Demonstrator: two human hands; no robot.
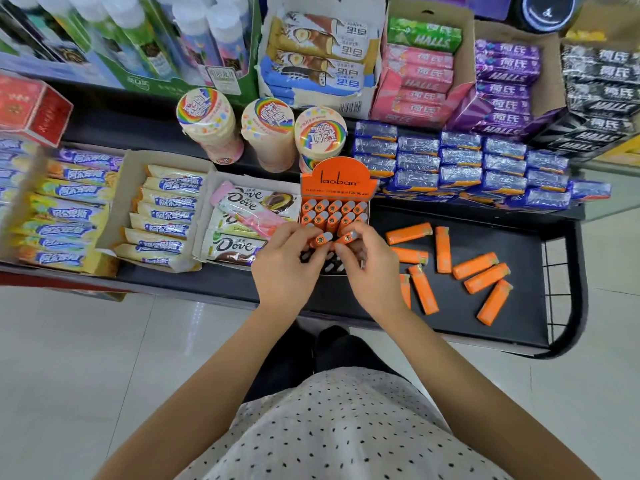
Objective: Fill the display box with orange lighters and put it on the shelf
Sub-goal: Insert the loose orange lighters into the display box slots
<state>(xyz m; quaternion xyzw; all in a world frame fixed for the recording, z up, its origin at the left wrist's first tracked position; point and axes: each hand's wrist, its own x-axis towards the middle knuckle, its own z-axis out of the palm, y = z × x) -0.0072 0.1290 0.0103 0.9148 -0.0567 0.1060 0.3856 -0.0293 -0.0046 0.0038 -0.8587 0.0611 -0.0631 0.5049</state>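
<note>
Each hand, left (287,268) and right (372,268), grips one lighter; nine loose lighters (443,249) lie beside.

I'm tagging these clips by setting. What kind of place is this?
Most likely a small shop or convenience store, at a snack rack. Boxes of Halls sweets and Dove chocolate bars sit in open retail cartons, and both hands are stocking a branded lighter display box.
</note>
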